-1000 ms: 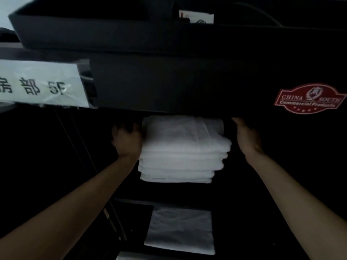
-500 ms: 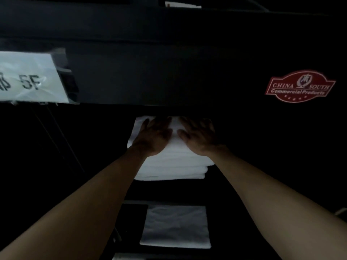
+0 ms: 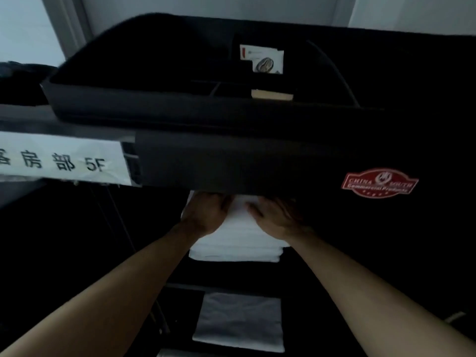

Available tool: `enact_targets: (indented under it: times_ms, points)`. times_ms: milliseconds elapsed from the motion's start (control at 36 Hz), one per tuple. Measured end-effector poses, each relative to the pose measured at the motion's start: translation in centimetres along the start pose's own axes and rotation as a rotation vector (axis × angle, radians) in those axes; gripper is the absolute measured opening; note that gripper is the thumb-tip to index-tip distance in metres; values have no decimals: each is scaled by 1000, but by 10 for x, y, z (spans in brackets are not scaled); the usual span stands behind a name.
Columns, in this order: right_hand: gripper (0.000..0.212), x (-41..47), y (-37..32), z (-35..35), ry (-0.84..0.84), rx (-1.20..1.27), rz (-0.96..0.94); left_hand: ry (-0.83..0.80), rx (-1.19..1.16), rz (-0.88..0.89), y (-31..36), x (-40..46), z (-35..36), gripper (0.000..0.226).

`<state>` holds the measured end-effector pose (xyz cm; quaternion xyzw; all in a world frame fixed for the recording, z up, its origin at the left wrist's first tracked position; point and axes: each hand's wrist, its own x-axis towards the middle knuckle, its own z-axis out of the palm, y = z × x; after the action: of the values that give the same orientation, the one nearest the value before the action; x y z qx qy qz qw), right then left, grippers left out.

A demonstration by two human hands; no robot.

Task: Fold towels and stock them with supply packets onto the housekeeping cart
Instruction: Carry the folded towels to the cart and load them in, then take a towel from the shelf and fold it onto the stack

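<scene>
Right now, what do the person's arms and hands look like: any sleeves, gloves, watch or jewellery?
Both forearms are bare as far as the frame shows; no sleeve edge is in view. The left hand and right hand wear no gloves. No watch, bracelet or ring is visible, though dim light and blur could hide something small.

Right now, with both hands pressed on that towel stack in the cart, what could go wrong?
1. The left hand and right hand sit right under the cart's top tray edge; knuckles could scrape it when pulled out.
2. The towel stack overhangs toward the front; pushing unevenly could skew the layers or slide one off onto the folded towel below.
3. The shelf is dark, so alignment at the back cannot be checked.
</scene>
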<state>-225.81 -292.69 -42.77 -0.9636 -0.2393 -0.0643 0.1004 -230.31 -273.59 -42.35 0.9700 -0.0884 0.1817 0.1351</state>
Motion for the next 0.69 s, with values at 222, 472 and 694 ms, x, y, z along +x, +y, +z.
enact_targets:
  times_ms: [222,472,694]
  points:
    - [50,-60,-63,-31,-148,502,45,-129,-549,-424,44,-57,-47,37]
    - [32,-121,-134,-94,-273,1157,102,-24,-1101,-702,91,-125,-145,37]
    - [35,-147,-211,-160,-422,1278,-134,386,-1197,-965,125,-189,-244,36]
